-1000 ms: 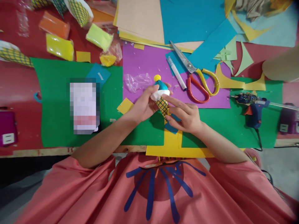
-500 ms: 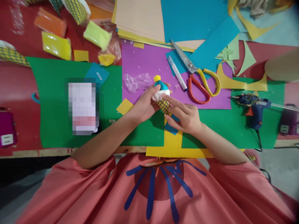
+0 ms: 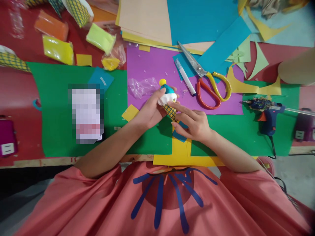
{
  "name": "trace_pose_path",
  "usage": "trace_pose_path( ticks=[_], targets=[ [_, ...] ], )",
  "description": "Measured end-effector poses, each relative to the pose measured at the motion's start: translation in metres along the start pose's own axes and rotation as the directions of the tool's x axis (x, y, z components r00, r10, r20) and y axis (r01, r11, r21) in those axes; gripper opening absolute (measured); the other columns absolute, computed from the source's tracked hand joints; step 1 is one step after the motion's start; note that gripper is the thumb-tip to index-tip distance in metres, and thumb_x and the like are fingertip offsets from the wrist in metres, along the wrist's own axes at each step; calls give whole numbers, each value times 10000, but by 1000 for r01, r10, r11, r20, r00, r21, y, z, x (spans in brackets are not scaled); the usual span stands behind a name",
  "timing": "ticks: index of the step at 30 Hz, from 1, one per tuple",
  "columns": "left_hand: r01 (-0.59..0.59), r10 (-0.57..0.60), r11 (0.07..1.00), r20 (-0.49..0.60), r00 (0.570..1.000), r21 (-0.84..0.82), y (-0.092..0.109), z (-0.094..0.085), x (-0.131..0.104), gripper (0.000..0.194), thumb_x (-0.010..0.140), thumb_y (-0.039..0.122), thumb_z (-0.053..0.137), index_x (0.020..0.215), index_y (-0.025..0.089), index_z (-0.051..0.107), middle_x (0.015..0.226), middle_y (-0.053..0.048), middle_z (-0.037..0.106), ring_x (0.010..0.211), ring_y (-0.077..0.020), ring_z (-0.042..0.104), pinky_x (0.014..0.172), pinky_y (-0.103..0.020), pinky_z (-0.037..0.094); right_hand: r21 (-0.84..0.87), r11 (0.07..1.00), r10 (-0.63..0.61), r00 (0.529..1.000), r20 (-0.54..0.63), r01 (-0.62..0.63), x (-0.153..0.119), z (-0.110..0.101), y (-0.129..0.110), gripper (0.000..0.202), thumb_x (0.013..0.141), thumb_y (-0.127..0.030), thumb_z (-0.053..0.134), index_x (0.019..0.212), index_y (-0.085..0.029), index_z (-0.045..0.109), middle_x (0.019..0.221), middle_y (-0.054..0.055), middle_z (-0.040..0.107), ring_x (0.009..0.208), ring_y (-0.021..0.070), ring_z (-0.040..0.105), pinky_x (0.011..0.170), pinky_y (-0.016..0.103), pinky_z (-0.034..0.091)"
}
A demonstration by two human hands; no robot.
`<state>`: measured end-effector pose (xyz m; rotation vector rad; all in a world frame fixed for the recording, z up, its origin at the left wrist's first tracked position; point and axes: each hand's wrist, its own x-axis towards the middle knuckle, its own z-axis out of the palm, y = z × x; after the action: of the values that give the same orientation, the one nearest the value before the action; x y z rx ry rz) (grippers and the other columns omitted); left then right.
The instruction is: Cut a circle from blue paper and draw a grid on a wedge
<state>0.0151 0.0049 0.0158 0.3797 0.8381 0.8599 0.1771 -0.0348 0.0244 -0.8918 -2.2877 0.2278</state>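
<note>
A small toy ice cream cone point(image 3: 169, 111) is in my left hand point(image 3: 152, 109), whose thumb and fingers close round its upper part. It leans, tip down to the right. The cone has a yellow and dark checked body, a white ruffled band point(image 3: 168, 98), a blue top point(image 3: 168, 89) and a yellow ball point(image 3: 162, 82). My right hand point(image 3: 194, 123) lies against the cone's right side, index finger stretched to the lower edge of the white band. Its thumb is apart, near the cone's tip, and the other fingers are partly bent.
Scissors point(image 3: 208, 82) and a white pen point(image 3: 185, 77) lie on the purple sheet point(image 3: 147, 65). A glue gun point(image 3: 268, 118) is at right, a phone point(image 3: 86, 114) with a blurred screen at left. Packets of yellow clay point(image 3: 58, 49) and orange clay point(image 3: 50, 25) lie at upper left.
The toy cone has shifted slightly left in my left hand. My right index finger stays at the white band, with very little movement.
</note>
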Motion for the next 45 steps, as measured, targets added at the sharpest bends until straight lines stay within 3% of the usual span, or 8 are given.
trace_pose_path(
  ticks=[9, 17, 21, 26, 31, 35, 38, 45],
  targets=[
    [4, -4, 1000, 6, 1000, -7, 3, 0, -3, 349, 955, 406, 374, 945, 215, 666, 947, -64, 708, 1106, -249, 628, 867, -353, 522, 198, 978, 91, 987, -135, -63, -4, 4, 0, 122, 922, -229, 537, 1029, -175, 515, 868, 56, 719, 590, 99, 634, 529, 209, 482],
    [-148, 153, 988, 118, 981, -49, -6, -2, -4, 147, 857, 359, 589, 889, 229, 650, 1048, -15, 664, 1302, -246, 509, 972, -367, 490, 473, 758, 424, 890, 165, -449, -3, 7, -5, 199, 892, -293, 568, 913, -226, 382, 614, -98, 492, 432, 54, 502, 420, 181, 388],
    [-97, 103, 994, 163, 981, -47, -5, -3, -4, 164, 872, 371, 596, 851, 218, 652, 1126, -30, 662, 1295, -261, 517, 974, -378, 495, 566, 630, 505, 835, 220, -531, -1, 10, -6, 271, 870, -309, 591, 824, -246, 332, 600, -105, 416, 432, 57, 486, 402, 180, 387],
    [14, -8, 999, 105, 994, -50, -2, 2, -6, 296, 917, 457, 517, 1024, 226, 669, 1096, -47, 688, 1226, -289, 572, 921, -401, 532, 477, 737, 481, 867, 127, -479, -1, 10, -8, 301, 857, -301, 624, 782, -235, 339, 585, -103, 458, 424, 46, 487, 413, 167, 368],
    [40, -35, 998, 90, 995, -51, -1, 2, -7, 239, 905, 409, 539, 965, 216, 665, 1018, -47, 707, 1051, -238, 662, 872, -358, 547, 298, 925, 246, 969, 7, -237, -1, 2, -1, 217, 928, -324, 530, 768, -217, 430, 535, -80, 497, 416, 59, 477, 426, 193, 365],
    [95, -92, 995, 82, 992, -38, 0, 0, -6, 219, 904, 376, 557, 941, 190, 664, 876, -47, 713, 927, -212, 687, 818, -314, 536, 121, 992, 45, 982, -186, -23, 2, -5, 6, 78, 935, -251, 495, 866, -217, 481, 844, 31, 712, 590, 102, 628, 496, 223, 462],
    [115, -113, 993, 41, 993, -28, -1, 0, -4, 239, 932, 365, 515, 945, 180, 666, 816, -38, 702, 953, -215, 677, 817, -289, 524, 69, 998, 3, 992, -126, 6, 2, -5, 7, 50, 921, -244, 522, 929, -210, 487, 1108, 104, 723, 561, 96, 610, 492, 240, 472],
    [84, -84, 996, 1, 997, -26, -4, 0, -4, 279, 922, 420, 536, 1067, 213, 655, 871, -39, 700, 1045, -248, 650, 875, -325, 514, 61, 997, 45, 999, -18, -44, -1, -1, 6, 95, 943, -294, 478, 963, -204, 500, 1154, 115, 717, 584, 105, 630, 508, 246, 479]
  ],
)
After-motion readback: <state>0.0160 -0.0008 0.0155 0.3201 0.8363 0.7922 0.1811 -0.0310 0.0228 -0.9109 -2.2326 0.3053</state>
